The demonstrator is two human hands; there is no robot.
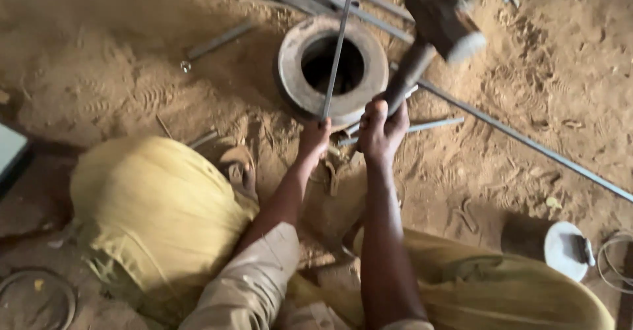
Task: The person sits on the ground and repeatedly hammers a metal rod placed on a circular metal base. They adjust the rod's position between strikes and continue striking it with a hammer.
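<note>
Hammer up over the ring

Left hand (315,137) gripping a thin rod (337,53) across the metal ring (290,66); right hand (382,131) wrapped tight round the hammer (440,19) handle.

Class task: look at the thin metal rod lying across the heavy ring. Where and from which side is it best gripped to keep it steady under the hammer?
Grip the thin rod at its near end, from the person's side, where the left hand holds it. The rod spans the ring, and the hammer in the right hand hangs over the far side.
</note>
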